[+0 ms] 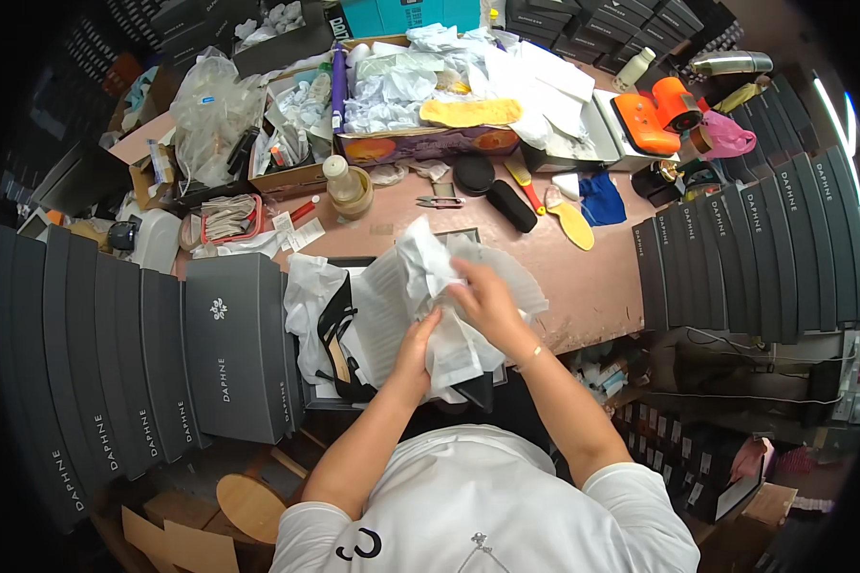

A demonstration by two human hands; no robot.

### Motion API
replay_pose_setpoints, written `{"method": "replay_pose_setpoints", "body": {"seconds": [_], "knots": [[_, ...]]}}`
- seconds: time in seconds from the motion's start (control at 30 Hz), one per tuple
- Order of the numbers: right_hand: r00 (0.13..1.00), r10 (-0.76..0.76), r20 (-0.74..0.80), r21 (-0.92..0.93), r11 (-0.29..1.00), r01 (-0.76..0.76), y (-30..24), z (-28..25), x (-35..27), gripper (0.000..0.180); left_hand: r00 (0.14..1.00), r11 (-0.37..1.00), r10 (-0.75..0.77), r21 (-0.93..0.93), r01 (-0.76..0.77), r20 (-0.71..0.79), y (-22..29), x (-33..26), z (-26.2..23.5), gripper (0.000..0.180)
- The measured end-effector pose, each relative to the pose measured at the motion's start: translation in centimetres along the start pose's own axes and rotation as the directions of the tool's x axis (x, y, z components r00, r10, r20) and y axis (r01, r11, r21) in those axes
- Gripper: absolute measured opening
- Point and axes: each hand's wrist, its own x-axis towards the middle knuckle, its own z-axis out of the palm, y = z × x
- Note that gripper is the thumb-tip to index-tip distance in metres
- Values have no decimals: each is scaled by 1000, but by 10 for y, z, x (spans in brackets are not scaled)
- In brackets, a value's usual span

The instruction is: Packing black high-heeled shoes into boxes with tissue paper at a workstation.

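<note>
Crumpled white tissue paper (452, 346) is bunched up between my two hands above a shoebox. My left hand (416, 351) grips its lower left side, thumb upward. On the right, my right hand (490, 304) has its fingers closed at the paper's edge. Whether anything is wrapped inside cannot be seen. Below lies the dark open shoebox (327, 405), lined with more thin white paper (377, 306). A black high-heeled sandal (335, 334) rests in its left part, next to another wad of white tissue (308, 286).
Grey shoeboxes (234, 344) stand close at left, and more boxes (736, 258) line the right. Behind the hands lie small scissors (440, 201), a black brush (511, 206), a yellow insole (570, 224) and a jar (350, 191). A paper-filled carton (420, 148) stands farther back.
</note>
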Motion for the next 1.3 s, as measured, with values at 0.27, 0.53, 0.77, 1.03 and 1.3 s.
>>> {"method": "replay_pose_setpoints", "body": {"seconds": [0.27,0.53,0.77,1.03,1.3], "knots": [[780,386,493,348,734,-583,-68,-47,-68,50,891,840,452,323,-436,26,18,-17,18,43],[925,-292,243,507,851,136,-23,-40,-55,66,918,903,378,171,-394,118,77,-18,-3,60],[963,195,185,232,944,-236,10,-99,-34,72,538,532,839,89,-842,83,176,-39,84,37],[879,468,93,624,660,-418,46,-121,-10,71,902,-276,-7,866,-417,433,-7,5,8,40],[544,9,839,164,949,-268,3,-147,15,79,927,700,-208,709,-82,312,100,-29,55,71]]}}
